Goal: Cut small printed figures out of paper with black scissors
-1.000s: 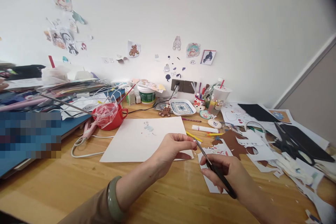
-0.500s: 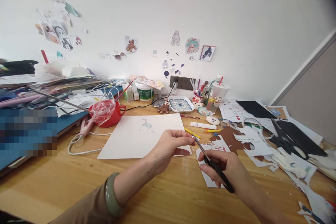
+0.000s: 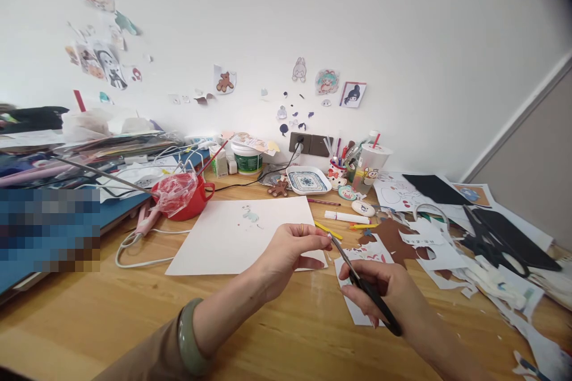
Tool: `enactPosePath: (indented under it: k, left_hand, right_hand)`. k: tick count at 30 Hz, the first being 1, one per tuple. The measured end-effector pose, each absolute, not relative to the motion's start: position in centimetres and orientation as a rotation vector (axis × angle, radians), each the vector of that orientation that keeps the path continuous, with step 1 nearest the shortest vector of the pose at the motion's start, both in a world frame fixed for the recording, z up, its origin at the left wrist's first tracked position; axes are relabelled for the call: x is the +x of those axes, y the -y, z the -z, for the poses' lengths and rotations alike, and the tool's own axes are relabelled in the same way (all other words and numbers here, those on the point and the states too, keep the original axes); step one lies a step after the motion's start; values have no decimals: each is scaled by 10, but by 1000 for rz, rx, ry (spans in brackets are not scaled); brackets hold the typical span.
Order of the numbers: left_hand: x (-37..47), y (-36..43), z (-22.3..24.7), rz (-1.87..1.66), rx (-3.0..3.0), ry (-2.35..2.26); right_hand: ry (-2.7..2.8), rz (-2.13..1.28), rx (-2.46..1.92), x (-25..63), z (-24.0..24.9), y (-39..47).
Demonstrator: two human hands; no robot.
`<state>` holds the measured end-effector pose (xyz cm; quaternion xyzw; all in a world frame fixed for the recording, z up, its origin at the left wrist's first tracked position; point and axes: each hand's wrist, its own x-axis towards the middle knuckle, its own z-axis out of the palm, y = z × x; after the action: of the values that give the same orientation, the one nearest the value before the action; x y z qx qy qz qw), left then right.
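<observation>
My left hand is closed in a pinch, with a tiny whitish piece, probably paper, barely showing at the fingertips. My right hand grips a pair of black-handled scissors, whose narrow blades point up and left to those fingertips. How far the blades are apart I cannot tell. Behind my left hand lies a white sheet of paper with small pale cut-outs on it. Under my right hand is a smaller printed paper with reddish drawings, partly hidden.
A red mug covered with plastic stands left, beside a white cord. A patterned dish, a white marker and a drink cup sit at the back. Paper scraps and larger black scissors lie right.
The view has shifted slightly, so most things sit a little lower. Both hands keep nearly the same pose, with the scissors' tips still at the left fingertips.
</observation>
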<state>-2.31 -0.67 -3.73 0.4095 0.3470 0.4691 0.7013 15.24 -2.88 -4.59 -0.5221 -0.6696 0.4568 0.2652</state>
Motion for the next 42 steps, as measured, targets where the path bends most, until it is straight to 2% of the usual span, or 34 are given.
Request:
enactPosePath:
  k: [18,42]
  left_hand:
    - [-20,8,39,-1035,911,-771]
    - [-15,13,43,-1041,749,-610]
  right_hand:
    - [1770,-1333,-1321,148,52,28]
    - [1764,-1297,-1311,142,48,30]
